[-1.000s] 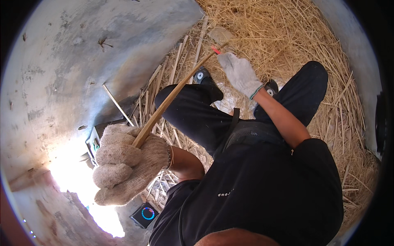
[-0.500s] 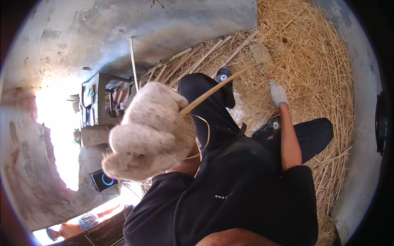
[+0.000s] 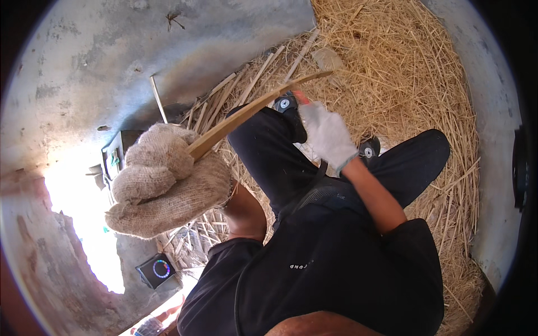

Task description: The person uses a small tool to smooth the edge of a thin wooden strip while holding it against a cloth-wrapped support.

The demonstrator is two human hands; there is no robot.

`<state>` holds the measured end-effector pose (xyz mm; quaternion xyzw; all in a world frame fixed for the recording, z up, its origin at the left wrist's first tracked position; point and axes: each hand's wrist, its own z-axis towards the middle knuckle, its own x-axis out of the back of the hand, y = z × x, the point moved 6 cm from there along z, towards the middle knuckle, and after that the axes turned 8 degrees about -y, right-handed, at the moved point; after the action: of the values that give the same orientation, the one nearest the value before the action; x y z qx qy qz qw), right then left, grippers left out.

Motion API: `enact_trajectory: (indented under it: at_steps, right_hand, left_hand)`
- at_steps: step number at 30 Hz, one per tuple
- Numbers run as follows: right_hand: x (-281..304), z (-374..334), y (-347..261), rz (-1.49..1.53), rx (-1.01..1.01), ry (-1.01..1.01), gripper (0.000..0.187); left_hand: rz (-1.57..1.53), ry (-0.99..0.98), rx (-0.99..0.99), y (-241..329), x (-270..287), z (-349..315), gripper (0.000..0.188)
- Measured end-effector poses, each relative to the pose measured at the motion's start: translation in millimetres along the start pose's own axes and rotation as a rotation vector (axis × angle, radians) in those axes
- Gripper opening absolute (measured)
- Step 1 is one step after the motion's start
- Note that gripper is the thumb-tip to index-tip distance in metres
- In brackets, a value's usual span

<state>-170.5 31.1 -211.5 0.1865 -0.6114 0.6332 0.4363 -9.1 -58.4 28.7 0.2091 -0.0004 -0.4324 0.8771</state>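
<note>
My left hand [image 3: 168, 179], in a thick, soiled knit glove, is closed around a long split bamboo strip [image 3: 241, 116]. The strip points up and to the right, and its thin far end bends over the straw. My right hand [image 3: 327, 134] wears a thinner white glove and is raised near my knee, just below the strip. Its fingers are closed on a slim tool with an orange-red part [image 3: 301, 97]; the rest of this tool is hidden, so I cannot tell its kind. Whether it touches the strip is unclear.
Straw-like shavings [image 3: 403, 73] cover the floor. Loose bamboo strips [image 3: 260, 73] lie along the grey wall [image 3: 224, 33]. A pale flat thing [image 3: 329, 59] rests on the shavings. At the left are a metal rod [image 3: 158, 99] and a black box with a glowing ring [image 3: 157, 271].
My right hand has come up from the shavings toward the bamboo strip, bringing the red-ended tool. My left hand has shifted left, and more of the strip shows. The view has turned slightly.
</note>
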Motion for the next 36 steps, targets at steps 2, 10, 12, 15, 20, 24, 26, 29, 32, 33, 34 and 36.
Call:
enact_trajectory:
  at_steps: [2, 10, 12, 15, 20, 24, 26, 29, 32, 33, 34, 36]
  right_hand:
    - [-33, -5, 83, -0.068, -0.114, -0.076, 0.025]
    - [-32, -26, 148, 0.251, -0.437, -0.007, 0.050]
    - [-25, -27, 109, 0.909, -0.656, -0.111, 0.053]
    - [-24, -29, 52, 1.671, -0.803, -0.341, 0.053]
    - [51, -9, -32, 0.902, -0.034, 0.039, 0.039]
    - [83, -9, -83, 0.722, 0.011, -0.155, 0.024]
    - [58, -2, -64, 0.533, -0.053, -0.134, 0.026]
    - [-21, 17, 19, 0.214, -0.233, -0.128, 0.036]
    - [-44, 28, 78, 0.010, -0.321, -0.215, 0.032]
    - [-75, 27, 123, -0.094, -0.328, -0.192, 0.035]
    - [-99, 26, 178, -0.032, -0.513, -0.324, 0.040]
    - [-138, -13, 289, 0.008, -0.813, -0.358, 0.051]
  left_hand:
    - [-0.100, -0.041, 0.008, -1, 2, -4, 0.050]
    - [-0.020, -0.068, 0.001, 4, 16, -11, 0.053]
    - [-0.071, -0.091, 0.038, 3, 21, -5, 0.052]
    - [-0.092, 0.018, 0.059, 0, 26, -4, 0.053]
    - [-0.082, 0.094, 0.000, -1, 18, -8, 0.061]
    - [-0.241, 0.046, 0.013, -1, 16, -11, 0.067]
    - [-0.193, 0.131, -0.003, 3, 18, -12, 0.067]
    - [-0.068, 0.323, -0.035, 3, 19, -16, 0.067]
    - [0.071, 0.093, 0.005, 9, 16, -8, 0.065]
    - [0.094, -0.058, 0.035, 8, 8, -6, 0.065]
    - [0.061, -0.118, 0.062, 4, 2, -6, 0.064]
    - [-0.018, -0.241, 0.102, 1, -16, -3, 0.062]
